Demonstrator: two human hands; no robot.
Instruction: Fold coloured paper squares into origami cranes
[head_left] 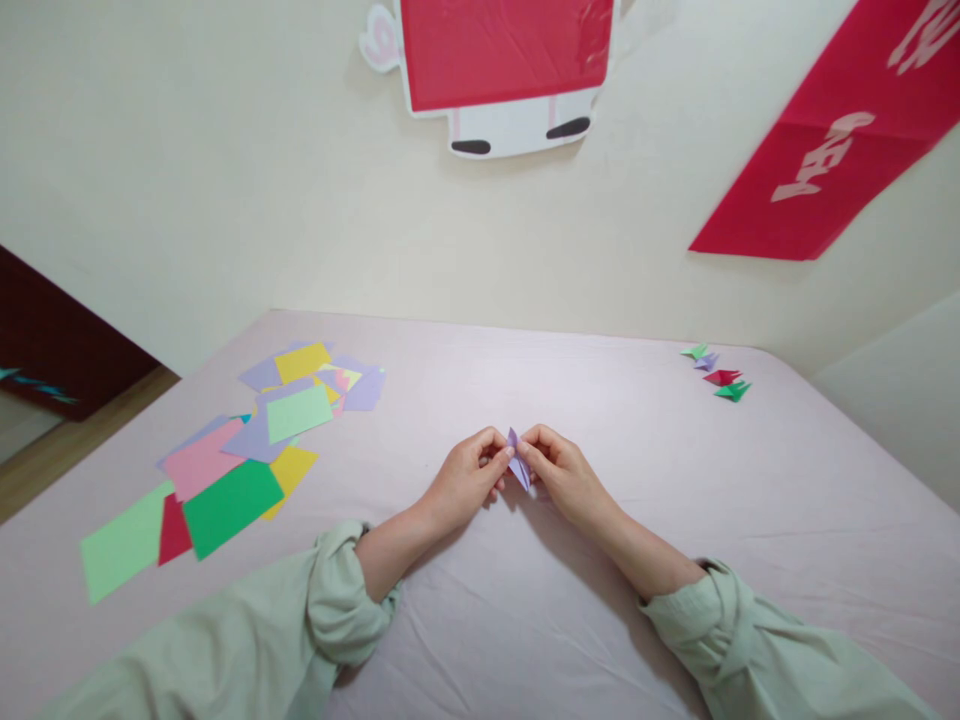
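Note:
A small folded piece of purple paper (519, 470) with pointed ends is held just above the table, near the middle of the head view. My left hand (476, 470) pinches its left side between thumb and fingers. On the other side, my right hand (559, 465) pinches it too, thumb towards the middle. The fingertips cover part of the folds. At the far right lie several folded paper figures: a light green one (696, 352), a purple one (706, 362), a red one (723, 377) and a dark green one (733, 391).
Loose coloured paper sheets overlap on the left, among them a dark green sheet (232, 508), a pink sheet (202, 460) and a yellow sheet (302, 362). A pale pink cloth (450, 380) covers the table, whose far edge meets a wall (300, 180) with red decorations.

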